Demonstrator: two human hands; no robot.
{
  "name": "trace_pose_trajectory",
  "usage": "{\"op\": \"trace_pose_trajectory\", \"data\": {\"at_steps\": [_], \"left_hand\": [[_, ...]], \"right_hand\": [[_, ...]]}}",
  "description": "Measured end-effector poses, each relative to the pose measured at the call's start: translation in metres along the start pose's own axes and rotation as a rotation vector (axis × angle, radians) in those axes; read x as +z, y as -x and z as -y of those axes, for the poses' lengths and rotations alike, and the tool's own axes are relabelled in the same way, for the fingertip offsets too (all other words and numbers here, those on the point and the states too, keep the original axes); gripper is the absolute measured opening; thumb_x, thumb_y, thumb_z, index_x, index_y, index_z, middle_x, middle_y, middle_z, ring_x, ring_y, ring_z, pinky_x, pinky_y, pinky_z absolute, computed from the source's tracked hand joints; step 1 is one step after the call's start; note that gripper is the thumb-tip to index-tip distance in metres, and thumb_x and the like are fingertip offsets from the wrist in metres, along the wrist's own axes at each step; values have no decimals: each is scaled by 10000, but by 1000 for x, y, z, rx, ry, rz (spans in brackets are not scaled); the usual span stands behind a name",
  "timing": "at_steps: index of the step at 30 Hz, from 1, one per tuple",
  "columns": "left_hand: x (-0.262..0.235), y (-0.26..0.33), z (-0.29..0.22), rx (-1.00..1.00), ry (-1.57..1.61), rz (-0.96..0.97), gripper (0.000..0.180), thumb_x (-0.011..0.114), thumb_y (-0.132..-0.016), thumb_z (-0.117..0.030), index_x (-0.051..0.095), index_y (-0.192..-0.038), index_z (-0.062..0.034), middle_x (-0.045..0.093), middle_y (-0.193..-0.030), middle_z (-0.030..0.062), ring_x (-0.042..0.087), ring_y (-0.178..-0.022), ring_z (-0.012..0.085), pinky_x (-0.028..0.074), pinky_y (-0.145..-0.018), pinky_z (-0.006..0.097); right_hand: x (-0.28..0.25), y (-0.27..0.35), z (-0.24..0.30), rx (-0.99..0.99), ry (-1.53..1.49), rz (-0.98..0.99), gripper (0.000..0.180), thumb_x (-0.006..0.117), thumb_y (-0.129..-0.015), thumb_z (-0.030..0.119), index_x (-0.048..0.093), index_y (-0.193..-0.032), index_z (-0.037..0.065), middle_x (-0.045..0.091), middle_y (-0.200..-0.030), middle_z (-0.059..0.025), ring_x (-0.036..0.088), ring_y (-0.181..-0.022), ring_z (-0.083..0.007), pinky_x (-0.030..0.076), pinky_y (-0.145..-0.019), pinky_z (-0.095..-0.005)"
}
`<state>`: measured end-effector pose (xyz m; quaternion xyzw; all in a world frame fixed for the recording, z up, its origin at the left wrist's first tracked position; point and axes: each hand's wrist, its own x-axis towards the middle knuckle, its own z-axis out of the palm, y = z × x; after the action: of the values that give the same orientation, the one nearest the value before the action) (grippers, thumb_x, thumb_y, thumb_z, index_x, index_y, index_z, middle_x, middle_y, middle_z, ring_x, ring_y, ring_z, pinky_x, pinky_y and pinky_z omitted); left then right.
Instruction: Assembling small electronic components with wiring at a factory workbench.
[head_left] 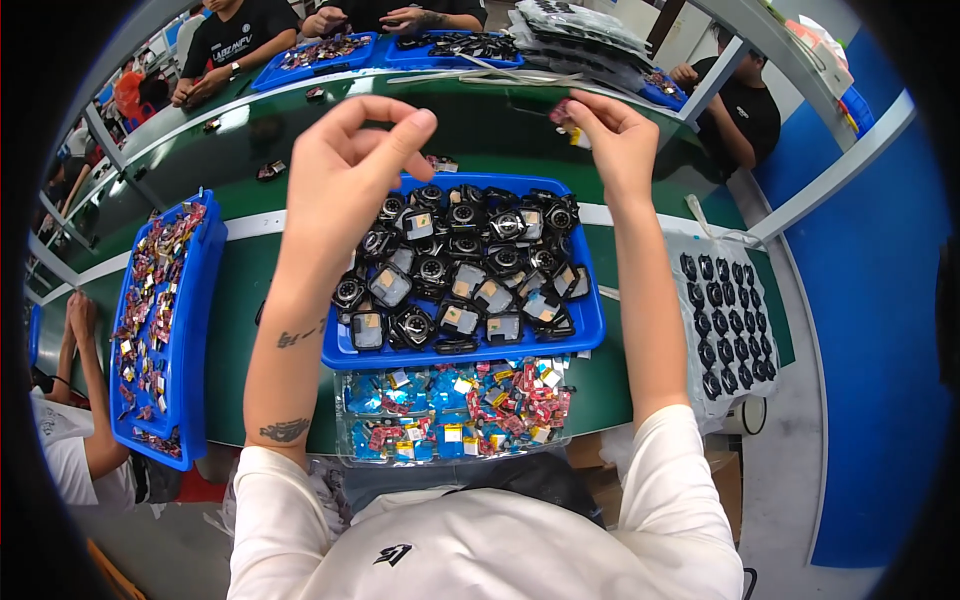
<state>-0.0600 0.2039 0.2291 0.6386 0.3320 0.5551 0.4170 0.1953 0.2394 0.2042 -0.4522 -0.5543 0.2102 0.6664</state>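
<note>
My left hand [350, 160] is raised above the blue tray [590, 325], fingers curled and apart, thumb and forefinger near each other with nothing visible between them. My right hand [615, 135] is lifted past the tray's far right corner and pinches a small pink and yellow part [566, 116] at its fingertips. The tray in front of me holds several black round modules with silver squares [455, 270]. A clear bag of small red, blue and yellow parts [455, 410] lies against the tray's near edge.
A second blue tray [200, 300] with small red parts sits at my left. A white sheet with rows of black pieces [725, 310] lies at my right. Other people work across the green table [250, 290], with more blue trays [320, 55] before them. A person's arm [85, 390] is at far left.
</note>
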Motion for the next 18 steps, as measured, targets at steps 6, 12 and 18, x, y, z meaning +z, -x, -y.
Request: {"op": "trace_pose_trajectory", "data": {"at_steps": [6, 12, 18], "left_hand": [[-4, 3, -11, 91, -3, 16, 201, 660, -854, -179, 632, -938, 0, 663, -676, 49, 611, -651, 56, 391, -565, 171], [-4, 0, -4, 143, -101, 63, 198, 674, -847, -188, 658, -960, -26, 657, -766, 20, 546, -675, 25, 380, -602, 163], [2, 10, -26, 52, 48, 72, 131, 634, -868, -105, 639, -875, 25, 634, -750, 27, 590, -669, 69, 474, -616, 194]], "right_hand": [[-93, -30, -164, 394, 753, -187, 156, 726, -704, 174, 734, -809, 59, 709, -823, -101, 684, -769, -210, 517, -741, -307], [-108, -19, -163, 127, 1174, -156, 287, 692, -750, 296, 705, -917, 64, 696, -880, -117, 652, -851, -296, 500, -786, -373], [-44, 69, 4, -13, 518, 474, 94, 677, -793, 110, 686, -826, 22, 663, -739, -36, 591, -664, -74, 460, -603, -224]]}}
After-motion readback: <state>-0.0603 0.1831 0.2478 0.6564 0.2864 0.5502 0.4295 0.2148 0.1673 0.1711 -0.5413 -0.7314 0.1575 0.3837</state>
